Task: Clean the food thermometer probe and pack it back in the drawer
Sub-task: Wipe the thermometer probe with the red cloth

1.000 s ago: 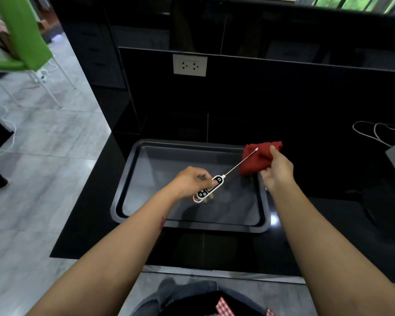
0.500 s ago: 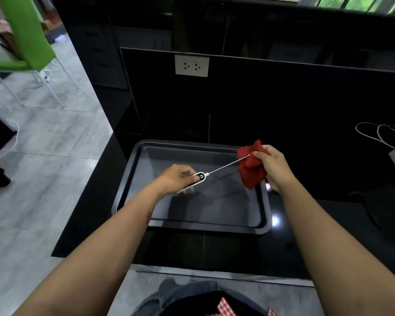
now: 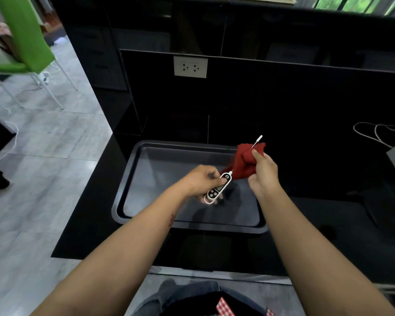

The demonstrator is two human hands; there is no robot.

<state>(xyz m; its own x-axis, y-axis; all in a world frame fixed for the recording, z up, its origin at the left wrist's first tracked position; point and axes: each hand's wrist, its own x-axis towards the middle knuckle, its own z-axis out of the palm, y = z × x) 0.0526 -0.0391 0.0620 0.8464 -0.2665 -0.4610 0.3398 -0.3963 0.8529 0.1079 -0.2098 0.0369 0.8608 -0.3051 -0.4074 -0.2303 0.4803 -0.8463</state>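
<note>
My left hand [image 3: 201, 182] grips the white and black body of the food thermometer [image 3: 217, 190] over the grey tray [image 3: 132, 176]. Its thin metal probe runs up and to the right through a red cloth [image 3: 242, 163]. My right hand [image 3: 263, 172] holds that cloth bunched around the probe's middle. Only the probe's tip [image 3: 258, 139] sticks out above the cloth. No drawer is in view.
The tray lies on a black glossy counter [image 3: 317, 224] with a black back wall and a white socket [image 3: 190, 66]. A white cable [image 3: 374, 131] lies at the right. A green chair [image 3: 25, 42] stands on the grey tiled floor to the left.
The cloth has slid down the probe from its tip toward the body, so the tip now shows above it. My left hand has turned the thermometer's display upward.
</note>
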